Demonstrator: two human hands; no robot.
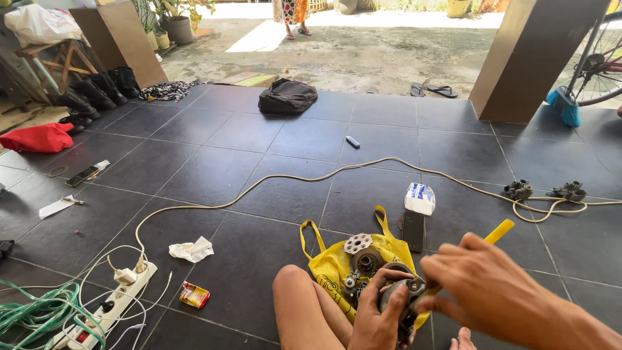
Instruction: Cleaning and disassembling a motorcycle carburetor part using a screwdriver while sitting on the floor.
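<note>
At about eight o'clock in the view a green hose [39, 311] lies coiled beside a white power strip [107, 308], whose pale cord [272, 178] loops across the dark floor tiles [259, 129] toward three o'clock. Near seven o'clock sit a crumpled tissue [191, 249] and a small red-and-yellow packet [194, 295].

At six o'clock the left hand [376, 317] is wrapped around a dark round metal part [405, 295] — fingers curled over its rim, holding it just above a bare knee [291, 279]. Behind it a yellow bag [334, 262] lies flat with gears [363, 253] on top.

At five o'clock the right hand [483, 285] is narrowed to a pinch on a yellow-handled tool [497, 232], whose tip meets the part. A black phone [413, 230] and a white packet [420, 198] lie just beyond — two small metal parts [544, 190] rest by the cord at three o'clock.
</note>
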